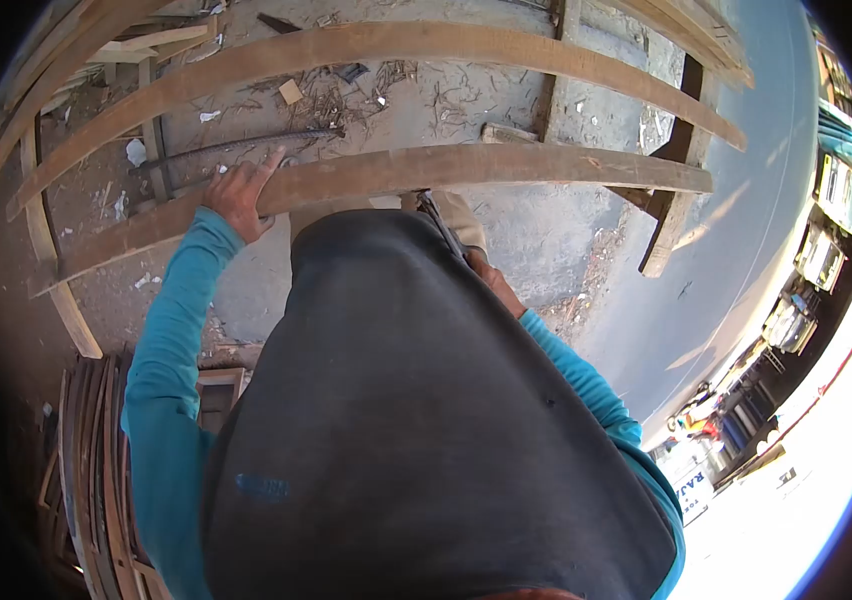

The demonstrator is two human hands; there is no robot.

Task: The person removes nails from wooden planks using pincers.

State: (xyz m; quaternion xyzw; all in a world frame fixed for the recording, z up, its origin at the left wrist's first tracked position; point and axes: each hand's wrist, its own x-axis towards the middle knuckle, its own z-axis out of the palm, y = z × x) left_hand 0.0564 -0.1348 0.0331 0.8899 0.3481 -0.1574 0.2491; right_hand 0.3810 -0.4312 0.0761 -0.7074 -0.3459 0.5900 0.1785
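A long wooden beam [366,175] crosses in front of me, its ends bent by the wide lens. My left hand [237,198] grips it left of centre, one finger stretched over the top face and the thumb on the near side. At my right, my right hand [491,278] is closed around a slim dark metal tool [438,218]. The tool's tip meets the near edge of the beam; its kind is unclear, and my clothing partly hides its lower part. A dark garment [416,400] over my torso covers much of the view.
A second beam [376,42] runs parallel farther off, on wooden supports [668,230]. Wood scraps and shavings [456,95] litter the floor, near a dark rod [246,143]. Curved wooden strips [96,450] are stacked at lower left. Vehicles [821,255] stand beyond the road at right.
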